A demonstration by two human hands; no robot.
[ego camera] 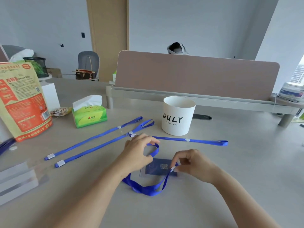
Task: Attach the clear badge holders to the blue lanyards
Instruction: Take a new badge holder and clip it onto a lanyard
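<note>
Blue lanyard (146, 189) looped on tabletop (230, 186), right hand (192, 163) pinching its white clip end over clear badge holder (158, 168) lying flat, left hand (139, 151) pinching the strap, three more lanyards (92, 139) beyond, white cup (178, 118), tissue box (89, 115) farther back.

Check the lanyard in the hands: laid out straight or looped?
Looped. The lanyard curls on the table around the badge holder; left hand holds one bend, right hand pinches its white clip.
</note>
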